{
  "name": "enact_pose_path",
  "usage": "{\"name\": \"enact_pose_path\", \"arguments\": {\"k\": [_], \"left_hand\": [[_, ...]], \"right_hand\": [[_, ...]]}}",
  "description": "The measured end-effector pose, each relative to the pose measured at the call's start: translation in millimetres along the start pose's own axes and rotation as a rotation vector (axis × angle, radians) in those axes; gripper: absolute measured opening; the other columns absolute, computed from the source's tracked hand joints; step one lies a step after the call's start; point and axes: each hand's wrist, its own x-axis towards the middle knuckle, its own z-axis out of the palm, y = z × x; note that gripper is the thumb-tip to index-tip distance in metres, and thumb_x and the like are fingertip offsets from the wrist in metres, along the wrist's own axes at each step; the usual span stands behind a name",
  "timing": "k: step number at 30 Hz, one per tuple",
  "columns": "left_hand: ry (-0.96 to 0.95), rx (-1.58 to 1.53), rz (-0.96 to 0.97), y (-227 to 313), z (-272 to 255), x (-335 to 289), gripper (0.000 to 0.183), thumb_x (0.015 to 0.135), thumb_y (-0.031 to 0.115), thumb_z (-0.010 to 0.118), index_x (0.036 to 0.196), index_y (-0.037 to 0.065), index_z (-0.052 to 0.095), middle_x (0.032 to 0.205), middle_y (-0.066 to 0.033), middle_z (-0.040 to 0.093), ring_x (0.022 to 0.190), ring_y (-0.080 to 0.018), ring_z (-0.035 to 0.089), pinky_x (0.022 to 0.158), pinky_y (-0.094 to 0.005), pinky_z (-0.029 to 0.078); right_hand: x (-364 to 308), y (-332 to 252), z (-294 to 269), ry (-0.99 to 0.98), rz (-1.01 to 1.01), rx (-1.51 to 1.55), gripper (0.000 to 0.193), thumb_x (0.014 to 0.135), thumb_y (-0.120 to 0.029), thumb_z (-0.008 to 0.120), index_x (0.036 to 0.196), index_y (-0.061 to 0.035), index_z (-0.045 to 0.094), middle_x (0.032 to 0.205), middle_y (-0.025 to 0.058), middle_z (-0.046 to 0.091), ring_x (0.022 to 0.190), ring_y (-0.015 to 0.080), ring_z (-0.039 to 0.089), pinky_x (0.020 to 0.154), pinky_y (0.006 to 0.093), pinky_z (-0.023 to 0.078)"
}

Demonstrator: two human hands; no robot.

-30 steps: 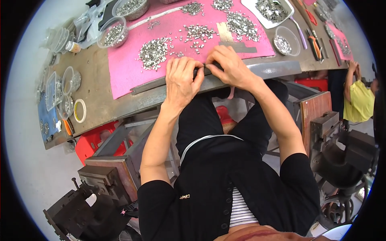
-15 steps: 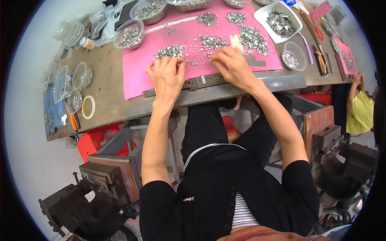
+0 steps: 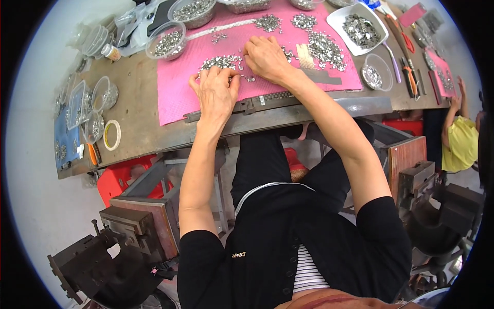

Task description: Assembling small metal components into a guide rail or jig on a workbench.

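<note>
Small shiny metal pieces lie in piles on a pink mat [image 3: 177, 98]. My left hand [image 3: 213, 90] rests at the near side of the left pile [image 3: 221, 62], its fingers bent down and drawn together; whatever is between the fingertips is hidden. Farther out, my right hand [image 3: 267, 59] hangs over the middle pile and covers most of it. Its fingers are curled in, and their tips are too hidden to show what they hold. In front of both hands, a narrow metal fixture [image 3: 252, 106] with a row of small pieces runs along the table's front edge.
Tubs of metal pieces [image 3: 167, 44] stand behind the mat. A white tray [image 3: 334, 21], a small clear tub [image 3: 385, 67] and pliers [image 3: 410, 80] are at right. A tape roll [image 3: 112, 135] lies at left. Another person in yellow [image 3: 460, 141] sits far right.
My right hand has moved away from me and to the left, from near the fixture to over the middle pile. The left hand has hardly moved.
</note>
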Motion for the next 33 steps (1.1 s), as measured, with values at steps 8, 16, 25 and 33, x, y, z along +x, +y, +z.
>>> {"name": "enact_pose_path", "arguments": {"k": [8,16,25,33], "left_hand": [[-0.075,0.058,0.069,0.8,-4.9,5.4,0.011,0.086,0.022,0.074,0.093,0.013,0.074,0.088,-0.0022,0.065,0.095,-0.0224,0.06,0.101,-0.0502,0.032],[-0.068,-0.314,0.202,49.6,-3.0,-8.3,0.006,0.083,0.015,0.074,0.087,0.012,0.071,0.083,-0.0029,0.065,0.09,-0.023,0.061,0.103,-0.0473,0.034],[-0.036,-0.31,0.264,67.1,12.8,-21.6,0.01,0.081,0.012,0.075,0.091,0.01,0.071,0.086,-0.0039,0.062,0.092,-0.0245,0.06,0.106,-0.0519,0.035],[0.034,-0.365,0.175,61.1,11.4,-29.3,0.012,0.085,0.008,0.072,0.097,0.01,0.072,0.092,-0.0045,0.066,0.096,-0.0246,0.062,0.109,-0.054,0.034]], "right_hand": [[-32.8,7.9,-44.4,0.002,-0.001,0.22,0.009,0.092,-0.014,0.062,0.094,-0.0051,0.063,0.093,0.012,0.062,0.091,0.0321,0.062,0.082,0.0442,0.042],[-110.1,-9.0,-88.6,-0.078,0.108,0.431,0.008,0.09,-0.003,0.063,0.096,-0.0023,0.059,0.101,0.0102,0.061,0.095,0.0291,0.058,0.084,0.0387,0.043],[-122.5,-16.4,-73.4,0.1,-0.027,0.22,0.016,0.083,-0.003,0.068,0.097,-0.0026,0.06,0.097,0.0099,0.059,0.093,0.0292,0.057,0.082,0.0393,0.042],[-121.1,-19.8,-75.4,0.127,-0.088,0.121,0.015,0.083,-0.004,0.068,0.096,-0.0032,0.061,0.097,0.0086,0.059,0.091,0.0272,0.059,0.083,0.0384,0.045]]}}
